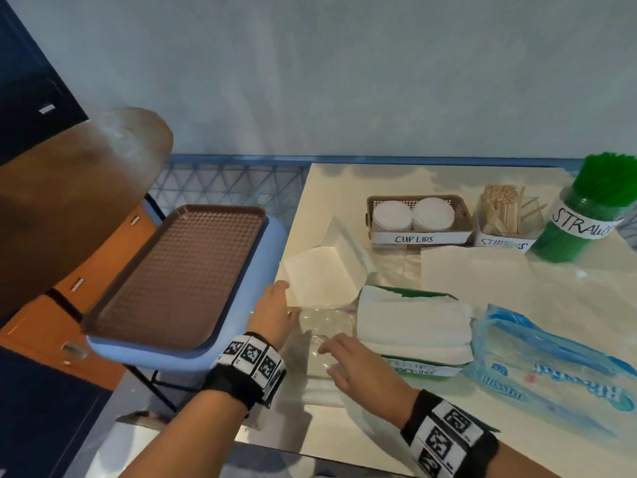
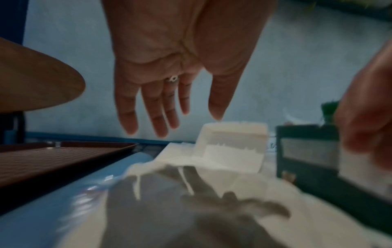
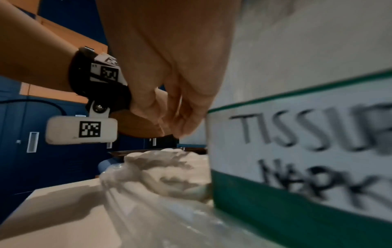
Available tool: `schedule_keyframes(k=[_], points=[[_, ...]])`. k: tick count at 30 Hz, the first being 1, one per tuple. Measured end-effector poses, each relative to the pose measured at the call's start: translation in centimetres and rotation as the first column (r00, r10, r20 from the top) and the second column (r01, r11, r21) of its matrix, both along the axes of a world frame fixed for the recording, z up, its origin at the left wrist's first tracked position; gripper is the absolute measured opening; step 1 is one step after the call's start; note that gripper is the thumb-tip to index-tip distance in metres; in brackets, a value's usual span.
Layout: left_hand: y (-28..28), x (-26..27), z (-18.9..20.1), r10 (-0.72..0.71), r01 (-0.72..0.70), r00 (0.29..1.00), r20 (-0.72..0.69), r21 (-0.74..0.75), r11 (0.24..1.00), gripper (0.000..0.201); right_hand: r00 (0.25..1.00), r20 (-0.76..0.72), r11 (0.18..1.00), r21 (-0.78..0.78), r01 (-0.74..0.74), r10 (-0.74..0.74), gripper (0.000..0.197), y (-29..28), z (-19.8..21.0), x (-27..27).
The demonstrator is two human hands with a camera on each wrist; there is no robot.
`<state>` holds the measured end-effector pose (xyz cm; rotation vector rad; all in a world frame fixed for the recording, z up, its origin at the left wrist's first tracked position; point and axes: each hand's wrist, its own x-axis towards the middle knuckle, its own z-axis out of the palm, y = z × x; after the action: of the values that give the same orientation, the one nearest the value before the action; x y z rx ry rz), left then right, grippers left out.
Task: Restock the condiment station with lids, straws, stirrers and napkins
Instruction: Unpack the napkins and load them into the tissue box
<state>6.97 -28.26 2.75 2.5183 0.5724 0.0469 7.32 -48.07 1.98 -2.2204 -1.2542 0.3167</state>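
Note:
A green tray with a stack of white napkins [image 1: 413, 322] and a "tissue napkins" label [image 3: 307, 142] stands at the table's front. An empty clear plastic bag [image 1: 324, 326] lies crumpled left of it. My left hand [image 1: 275, 305] is open with straight fingers [image 2: 167, 104], above the bag's far end, at the near-left corner of an open white box [image 1: 320, 274]. My right hand [image 1: 344, 360] hovers over the bag [image 3: 159, 209] with loosely curled fingers [image 3: 176, 117], holding nothing, beside the tray's front wall. The cup lids basket [image 1: 417, 215], stirrers box [image 1: 503, 219] and green straws jar [image 1: 586, 208] stand at the back.
A blue tissue wrapper [image 1: 551, 357] lies right of the napkin tray, with a flat white sheet [image 1: 475, 270] behind it. A brown serving tray [image 1: 172, 270] rests on a blue seat left of the table [image 1: 344, 432]. A round wooden tabletop [image 1: 69, 188] juts in from the left.

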Motion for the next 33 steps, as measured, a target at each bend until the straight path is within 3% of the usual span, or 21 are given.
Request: schedule_keyframes(k=[3, 9, 12, 14, 17, 20, 22, 25, 28, 33], points=[[2.6, -1.5, -1.8, 0.078, -0.057, 0.951, -0.298, 0.079, 0.995, 0.040, 1.000, 0.004, 0.979, -0.204, -0.004, 0.005, 0.041, 2.9, -1.8, -0.1], [4.4, -3.0, -3.0, 0.046, -0.080, 0.965, -0.257, -0.124, 0.989, 0.044, 0.994, 0.104, 0.912, -0.405, 0.068, -0.027, 0.058, 5.4, -3.2, 0.4], [4.9, -3.5, -2.4, 0.027, -0.057, 0.988, -0.149, -0.199, 0.978, 0.038, 0.993, 0.103, 0.924, -0.370, 0.091, -0.057, 0.067, 5.8, -3.2, 0.3], [5.3, -3.9, -1.6, 0.093, -0.080, 0.995, 0.022, -0.338, 0.938, 0.024, 0.996, 0.047, 0.966, -0.243, 0.087, -0.078, 0.075, 6.0, -2.3, 0.0], [6.4, -4.0, 0.5, 0.320, -0.079, 0.908, 0.272, -0.638, 0.766, 0.026, 0.994, -0.043, 0.994, -0.042, 0.101, -0.103, 0.073, 6.2, 0.5, -0.4], [7.6, -3.1, 2.6, 0.394, -0.066, 0.826, 0.402, -0.626, 0.777, 0.026, 0.984, -0.054, 0.982, 0.076, 0.174, -0.170, 0.066, 5.2, 4.2, -0.2], [7.0, -2.0, 3.6, 0.297, -0.029, 0.858, 0.420, -0.537, 0.843, 0.017, 0.977, -0.014, 0.969, 0.126, 0.212, -0.212, 0.065, 3.8, 6.7, 0.6], [3.9, 0.1, 4.1, 0.042, 0.111, 0.927, 0.371, -0.381, 0.918, 0.009, 0.955, 0.078, 0.956, 0.089, 0.280, -0.287, 0.065, 0.5, 9.4, 2.6], [-1.0, 2.2, 4.0, -0.160, 0.258, 0.931, 0.328, -0.281, 0.924, 0.010, 0.931, 0.098, 0.935, 0.007, 0.354, -0.353, 0.066, -3.3, 10.2, 5.0], [-6.7, 5.2, 3.6, -0.305, 0.337, 0.925, 0.224, -0.122, 0.933, 0.027, 0.887, 0.091, 0.888, -0.038, 0.458, -0.454, 0.064, -8.1, 9.7, 7.0]])
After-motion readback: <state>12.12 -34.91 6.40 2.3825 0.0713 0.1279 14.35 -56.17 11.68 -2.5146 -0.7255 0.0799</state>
